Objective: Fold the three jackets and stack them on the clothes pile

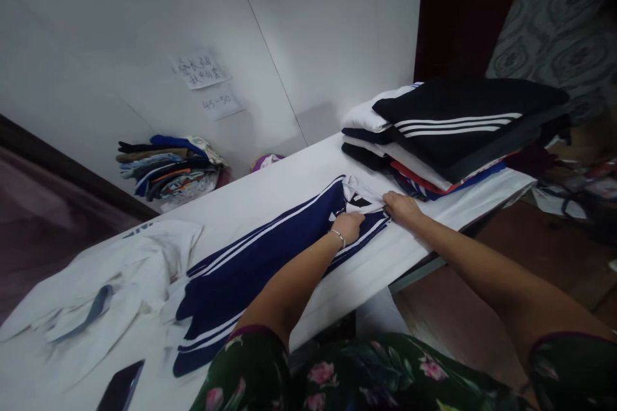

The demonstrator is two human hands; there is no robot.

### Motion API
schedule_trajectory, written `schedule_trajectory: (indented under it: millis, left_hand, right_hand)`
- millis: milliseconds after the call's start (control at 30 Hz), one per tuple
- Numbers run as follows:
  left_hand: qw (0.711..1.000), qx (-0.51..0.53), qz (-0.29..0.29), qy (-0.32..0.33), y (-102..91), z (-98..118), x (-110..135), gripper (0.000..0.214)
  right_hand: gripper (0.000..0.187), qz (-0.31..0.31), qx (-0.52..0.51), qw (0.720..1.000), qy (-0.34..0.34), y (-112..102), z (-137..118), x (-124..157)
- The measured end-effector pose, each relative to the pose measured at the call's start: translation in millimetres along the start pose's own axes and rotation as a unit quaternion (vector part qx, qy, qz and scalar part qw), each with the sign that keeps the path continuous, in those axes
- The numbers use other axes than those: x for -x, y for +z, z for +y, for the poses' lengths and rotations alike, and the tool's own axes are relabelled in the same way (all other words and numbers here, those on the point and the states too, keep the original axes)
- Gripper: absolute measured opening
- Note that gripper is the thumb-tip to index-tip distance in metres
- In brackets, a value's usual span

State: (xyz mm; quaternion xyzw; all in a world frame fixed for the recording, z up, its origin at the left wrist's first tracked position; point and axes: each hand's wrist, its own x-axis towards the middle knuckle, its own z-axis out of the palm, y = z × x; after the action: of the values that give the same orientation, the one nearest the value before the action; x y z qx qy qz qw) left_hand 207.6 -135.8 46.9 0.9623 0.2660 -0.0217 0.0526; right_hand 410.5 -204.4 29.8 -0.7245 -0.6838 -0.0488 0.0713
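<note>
A navy shirt (pixel 284 237) with white stripes along its sides and a white collar lies lengthwise on the white table (pixel 282 183). My left hand (pixel 348 228), with a bracelet at its wrist, rests at the neck opening, its fingers closed on the cloth by the collar. The white collar edge is pinched in my right hand (pixel 402 209), at the shirt's right end. A dark label shows inside the neck between the hands. My left fingertips are partly hidden by the hand.
Folded clothes (pixel 457 128) are piled at the table's right end. A white garment (pixel 130 282) lies loosely at the left, near a phone (pixel 120 386). Beyond the far edge is another clothes stack (pixel 171 167). Paper notes (pixel 205 74) hang on the wall.
</note>
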Motion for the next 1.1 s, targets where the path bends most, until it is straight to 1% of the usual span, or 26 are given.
schedule_trajectory:
  millis: [67, 167, 233, 333, 367, 433, 500, 533, 600, 667, 733, 800, 867, 933, 967, 1033, 1100]
  left_hand:
    - [1.000, 0.017, -0.008, -0.021, -0.2, 0.2, 3.2, 0.028]
    - [0.999, 0.026, -0.004, -0.041, -8.1, 1.2, 6.5, 0.023]
    - [0.997, 0.039, 0.034, -0.065, -15.6, 2.7, 5.9, 0.024]
    - [0.987, 0.067, 0.118, -0.092, -21.9, 5.3, 0.0, 0.026]
    - [0.986, 0.073, 0.122, -0.091, -21.3, 5.9, -2.4, 0.026]
    - [0.989, 0.080, 0.087, -0.090, -16.1, 6.1, -5.9, 0.023]
    - [0.989, 0.087, 0.046, -0.109, -8.8, 3.8, -7.0, 0.021]
    - [0.988, 0.089, 0.036, -0.121, -6.0, 1.5, -7.1, 0.021]
    - [0.983, 0.100, 0.040, -0.151, -4.8, -4.5, -8.5, 0.024]
    - [0.968, 0.128, 0.062, -0.207, -10.0, -10.0, -14.3, 0.028]
    - [0.942, 0.163, 0.101, -0.275, -18.4, -12.0, -25.8, 0.032]
    - [0.921, 0.184, 0.126, -0.320, -25.0, -10.4, -41.2, 0.045]
    - [0.910, 0.188, 0.127, -0.346, -26.7, -8.1, -56.6, 0.060]
    - [0.891, 0.206, 0.126, -0.385, -23.4, -9.0, -68.1, 0.065]
    - [0.876, 0.223, 0.129, -0.407, -20.7, -11.4, -71.6, 0.061]
    - [0.845, 0.264, 0.135, -0.444, -14.9, -20.1, -74.6, 0.042]
    - [0.825, 0.303, 0.140, -0.457, -9.9, -31.5, -74.1, 0.025]
  right_hand:
    - [0.019, -0.007, -0.024, 0.999, -0.048, -0.8, 5.8, 2.6]
    - [0.024, -0.002, -0.056, 0.991, -0.125, -0.1, 19.7, 10.5]
    - [0.029, 0.012, -0.066, 0.988, -0.141, 2.9, 27.2, 16.3]
    - [0.035, 0.022, -0.072, 0.988, -0.135, 8.3, 32.1, 21.4]
    - [0.036, 0.022, -0.074, 0.988, -0.133, 9.6, 32.3, 22.1]
    - [0.037, 0.022, -0.081, 0.988, -0.131, 11.6, 32.2, 22.8]
    - [0.036, 0.023, -0.095, 0.986, -0.133, 12.6, 32.5, 22.9]
    - [0.035, 0.022, -0.102, 0.986, -0.131, 12.7, 32.8, 22.5]
    - [0.033, 0.017, -0.115, 0.986, -0.119, 12.0, 32.7, 19.4]
    - [0.030, 0.025, -0.129, 0.987, -0.093, 9.7, 29.6, 11.6]
    - [0.030, 0.060, -0.158, 0.984, -0.063, 6.8, 21.6, -1.5]
    - [0.033, 0.099, -0.199, 0.974, -0.041, 5.8, 8.8, -17.3]
    - [0.037, 0.113, -0.234, 0.965, -0.028, 9.3, -6.7, -31.3]
    - [0.037, 0.102, -0.251, 0.962, -0.022, 18.1, -20.8, -39.6]
    - [0.037, 0.096, -0.255, 0.962, -0.021, 24.0, -26.2, -41.1]
    - [0.035, 0.093, -0.259, 0.961, -0.015, 36.6, -32.3, -39.9]
    - [0.032, 0.101, -0.269, 0.958, -0.011, 46.6, -32.9, -35.9]
